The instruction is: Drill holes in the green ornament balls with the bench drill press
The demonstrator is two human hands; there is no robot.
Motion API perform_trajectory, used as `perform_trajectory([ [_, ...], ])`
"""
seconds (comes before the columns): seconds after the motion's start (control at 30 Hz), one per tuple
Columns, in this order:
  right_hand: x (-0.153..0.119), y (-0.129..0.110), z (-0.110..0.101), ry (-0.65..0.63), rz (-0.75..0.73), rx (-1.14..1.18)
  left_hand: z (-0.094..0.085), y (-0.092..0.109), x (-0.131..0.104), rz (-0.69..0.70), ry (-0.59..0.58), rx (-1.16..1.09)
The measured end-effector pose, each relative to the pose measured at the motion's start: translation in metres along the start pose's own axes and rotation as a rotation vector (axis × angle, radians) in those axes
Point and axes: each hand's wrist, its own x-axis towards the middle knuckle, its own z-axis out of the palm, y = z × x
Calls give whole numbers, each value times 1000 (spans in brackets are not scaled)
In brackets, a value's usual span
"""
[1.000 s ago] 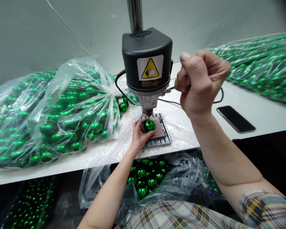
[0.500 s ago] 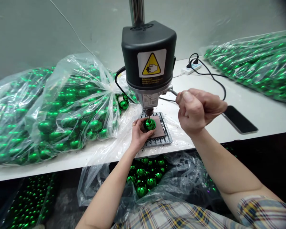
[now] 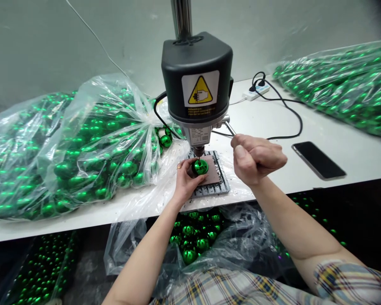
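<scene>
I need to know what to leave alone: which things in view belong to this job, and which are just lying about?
In the job:
green ball, in the left hand
drill press
lever, in the right hand
pinkish pad
base plate

Probably lying about:
phone
left bag of balls
right bag of balls

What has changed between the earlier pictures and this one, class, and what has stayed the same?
The right hand, gripping the lever, has moved down, uncovering the power strip. Nothing was visibly let go or newly taken. The left hand still holds the ball under the drill; the phone stayed put.
</scene>
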Motion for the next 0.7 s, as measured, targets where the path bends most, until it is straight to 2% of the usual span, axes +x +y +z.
perform_trajectory([
  [0.07,8,-1,5,49,47,6,2,0,3,-5,2,6],
  [0.17,39,-1,17,172,215,-6,4,4,3,-32,26,1],
  [0.23,65,1,26,201,340,-6,0,12,-8,-51,91,39],
  [0.3,85,4,32,208,494,13,-12,22,-30,-59,125,166],
  [0.33,92,5,34,214,545,24,-23,28,-44,-59,92,257],
  [0.4,98,8,35,217,586,32,-48,39,-70,-38,-144,433],
  [0.47,97,10,34,201,568,17,-74,44,-78,-18,-331,506],
  [0.5,95,11,34,196,550,6,-84,44,-71,-5,-344,505],
  [0.57,92,12,32,181,527,-4,-96,39,-36,30,-211,464],
  [0.63,90,14,31,178,519,-4,-93,27,19,69,-30,440],
  [0.7,90,14,31,178,517,-1,-81,11,77,15,68,439],
])
